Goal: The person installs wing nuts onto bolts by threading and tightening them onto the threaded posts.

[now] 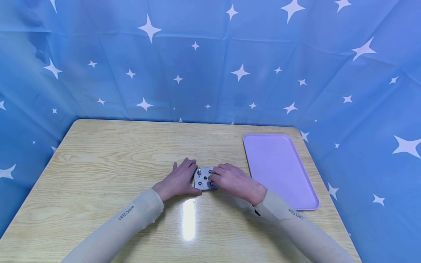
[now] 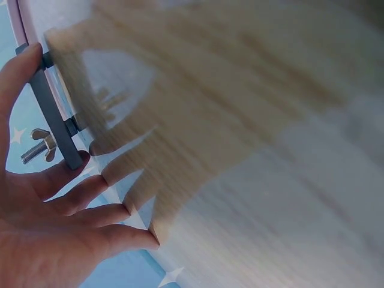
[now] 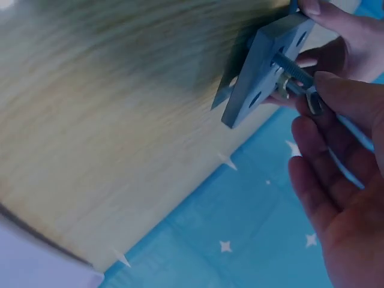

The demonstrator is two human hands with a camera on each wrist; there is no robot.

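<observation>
A thick grey metal plate [image 1: 204,172] with several holes lies in front of me. My left hand [image 1: 179,180] grips it at opposite edges, thumb on the near side and index finger on the far side. A wing nut [image 2: 42,141] sits on a threaded bolt standing up from the plate's far left corner. Bolt heads [image 2: 72,125] show beneath the plate. Over the plate's right part, my right hand [image 1: 231,180] pinches a small shiny metal piece [image 3: 313,101] between thumb and index finger, at the tip of a second threaded bolt [image 3: 293,68]. I cannot tell the piece's kind.
A shallow purple tray [image 1: 279,168] lies on the wooden table [image 1: 125,153] to the right, beside my right forearm. Behind the table and along its sides hangs a blue curtain [image 1: 210,58] with white stars.
</observation>
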